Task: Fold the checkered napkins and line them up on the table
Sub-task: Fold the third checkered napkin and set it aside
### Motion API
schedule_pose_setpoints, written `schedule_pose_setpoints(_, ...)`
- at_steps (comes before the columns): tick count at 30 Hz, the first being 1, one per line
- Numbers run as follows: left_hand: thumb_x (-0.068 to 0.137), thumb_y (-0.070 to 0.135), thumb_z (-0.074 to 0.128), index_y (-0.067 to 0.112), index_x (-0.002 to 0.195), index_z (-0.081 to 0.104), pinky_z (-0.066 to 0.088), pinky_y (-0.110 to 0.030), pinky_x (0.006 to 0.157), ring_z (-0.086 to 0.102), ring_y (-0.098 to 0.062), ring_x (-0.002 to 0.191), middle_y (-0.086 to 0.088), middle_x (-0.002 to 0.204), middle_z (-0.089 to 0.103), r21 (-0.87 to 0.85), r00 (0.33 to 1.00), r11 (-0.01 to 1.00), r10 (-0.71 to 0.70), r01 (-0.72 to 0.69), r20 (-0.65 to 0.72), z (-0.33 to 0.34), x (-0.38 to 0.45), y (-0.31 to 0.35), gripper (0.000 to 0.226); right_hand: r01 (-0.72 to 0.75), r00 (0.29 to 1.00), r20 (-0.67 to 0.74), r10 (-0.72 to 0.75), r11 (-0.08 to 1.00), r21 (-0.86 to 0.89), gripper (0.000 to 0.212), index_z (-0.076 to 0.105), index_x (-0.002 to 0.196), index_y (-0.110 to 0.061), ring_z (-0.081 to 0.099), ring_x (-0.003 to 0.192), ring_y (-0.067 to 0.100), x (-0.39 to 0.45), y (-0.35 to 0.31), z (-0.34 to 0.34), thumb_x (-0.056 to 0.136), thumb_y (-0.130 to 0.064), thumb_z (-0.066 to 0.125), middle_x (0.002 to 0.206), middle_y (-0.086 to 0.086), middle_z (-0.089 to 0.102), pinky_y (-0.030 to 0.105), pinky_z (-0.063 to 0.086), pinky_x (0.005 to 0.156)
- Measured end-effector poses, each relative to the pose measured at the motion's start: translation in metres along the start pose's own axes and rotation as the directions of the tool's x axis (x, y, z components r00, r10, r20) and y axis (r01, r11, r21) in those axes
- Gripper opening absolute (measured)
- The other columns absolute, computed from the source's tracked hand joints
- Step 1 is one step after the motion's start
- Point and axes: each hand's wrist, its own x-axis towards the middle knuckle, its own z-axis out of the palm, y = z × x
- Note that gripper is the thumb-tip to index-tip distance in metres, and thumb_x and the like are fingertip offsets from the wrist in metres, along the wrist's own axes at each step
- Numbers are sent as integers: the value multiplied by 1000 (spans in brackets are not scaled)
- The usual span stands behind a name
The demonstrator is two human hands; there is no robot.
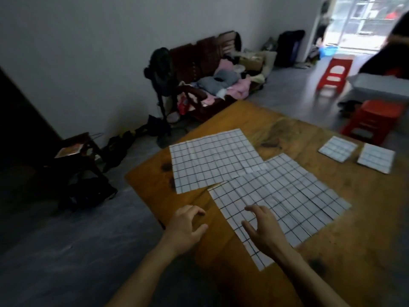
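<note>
A: Both hands hover with fingers loosely spread, grasping nothing: the left hand [188, 227] over bare bench [354, 251], the right hand [263, 229] above the near napkin [278, 202].

B: Its lie?

A: Flat and unfolded, long axis running from under the right hand away rightward; its far corner overlaps the second open napkin [212, 160] ahead.

B: The risk?

A: Lifting it may drag that one askew. Two folded napkins [338, 149] sit well off right.
</note>
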Motion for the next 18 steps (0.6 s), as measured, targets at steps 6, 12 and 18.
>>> schedule_pose_setpoints(6, 92, 40, 61, 31, 127, 51, 39, -22, 102, 42, -3, 121, 12, 130, 51, 89, 967, 979, 162, -182, 196, 27, 73, -9, 38, -185, 982, -47, 182, 978, -95, 45, 44, 135, -28, 41, 122, 8, -8, 18, 4, 93, -39, 56, 136, -6, 45, 24, 39, 101)
schedule_pose_setpoints(12, 91, 39, 62, 28, 127, 54, 37, -20, 101, 44, -5, 123, 11, 130, 53, 24, 892, 938, 322, -347, 316, 35, 130, -37, 38, -433, 894, -158, 419, 898, -73, 46, 45, 136, -27, 41, 124, 9, -18, 3, 24, 93, -40, 56, 137, -5, 44, 24, 40, 102)
schedule_pose_setpoints(18, 91, 41, 61, 28, 125, 55, 35, -22, 98, 42, -9, 126, 9, 129, 54, -5, 817, 873, 459, -488, 349, 33, 170, -58, 37, -556, 804, -275, 527, 831, -35, 44, 49, 133, -24, 44, 119, 9, -22, -24, 40, 92, -35, 61, 130, -4, 48, 19, 35, 97)
